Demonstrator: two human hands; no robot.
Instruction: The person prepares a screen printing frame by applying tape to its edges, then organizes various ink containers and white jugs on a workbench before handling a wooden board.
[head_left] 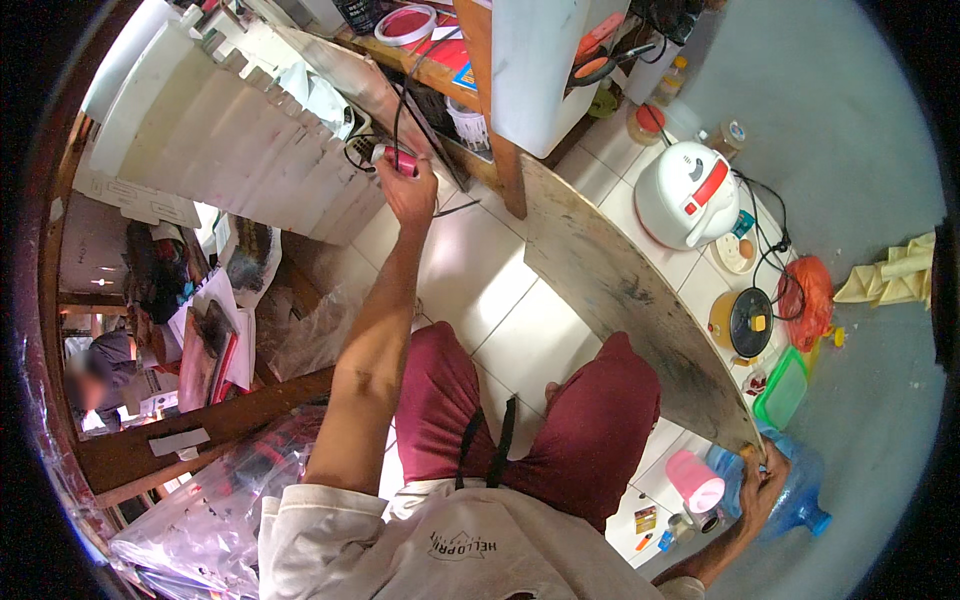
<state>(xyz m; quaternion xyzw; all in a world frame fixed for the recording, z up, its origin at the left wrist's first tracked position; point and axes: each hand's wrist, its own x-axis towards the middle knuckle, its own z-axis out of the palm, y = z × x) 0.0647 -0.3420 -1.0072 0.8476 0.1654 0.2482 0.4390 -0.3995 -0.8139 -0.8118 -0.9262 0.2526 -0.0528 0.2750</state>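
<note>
My left hand (408,190) is stretched out ahead, its fingers closed round a small pink and white cylinder (402,160) whose exact kind I cannot make out. A black cable (398,112) runs down in front of it. On the right, my right hand (766,478) is closed on the near end of a long stained wooden board (640,310), its thumb over the edge. The board stands on edge on the tiles to the right of my knees; its bend comes from the lens. Beside my right hand lies a large blue water bottle (800,485).
Behind the board stand a white rice cooker (685,195), a yellow electric pot (740,322), a green-lidded box (780,388) and a pink cup (695,480). At left are a large pale panel (230,130) and a wooden beam (220,435). A shelf post (508,165) rises ahead.
</note>
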